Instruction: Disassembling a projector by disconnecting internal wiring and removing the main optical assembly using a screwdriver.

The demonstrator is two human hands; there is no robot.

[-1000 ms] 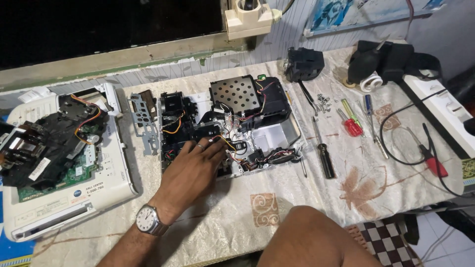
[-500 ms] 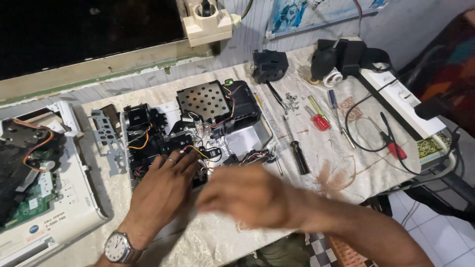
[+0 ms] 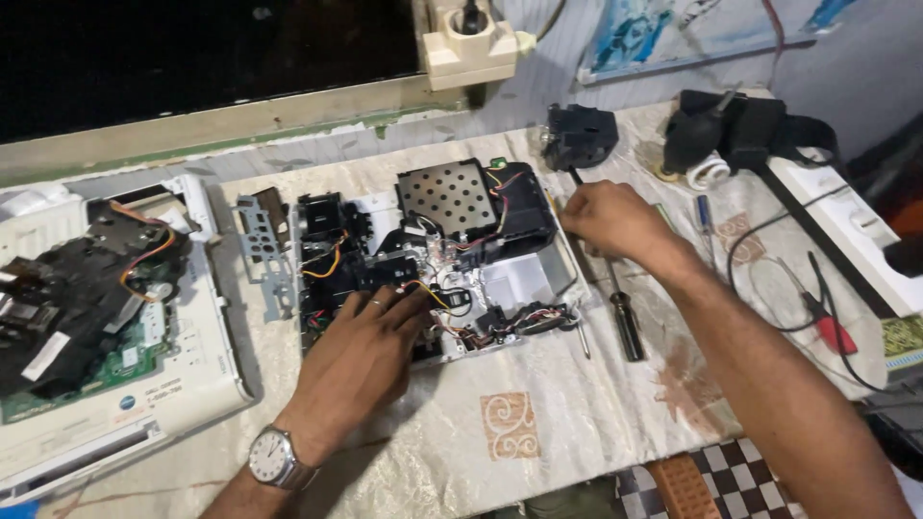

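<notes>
Your left hand [image 3: 361, 351] lies flat, ungripping, on opened white-cased device with black perforated plate and coloured wires [image 3: 433, 255]. Your right hand [image 3: 606, 219], fingers curled, reaches tools at right; what it grasps unclear.

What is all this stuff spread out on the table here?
Opened device: one, black and white with coloured wires, middle of the table.
Perforated metal plate: one, grey, on top of the opened device.
Metal bracket: one, grey, just left of the device.
Second opened unit: one, white casing with a black and green inside, far left.
Screwdriver: one, black handle, right of the device.
Small black part: one, back of the table.
Wall socket: one, cream, on the ledge behind.
Probe: one, red, with a black cable, far right.
Tablecloth: one, pale with a pattern.
Wristwatch: one, silver, on the left wrist.
Left hand: rests on the device's front.
Right hand: at the device's right edge; what it grips is unclear.
</notes>
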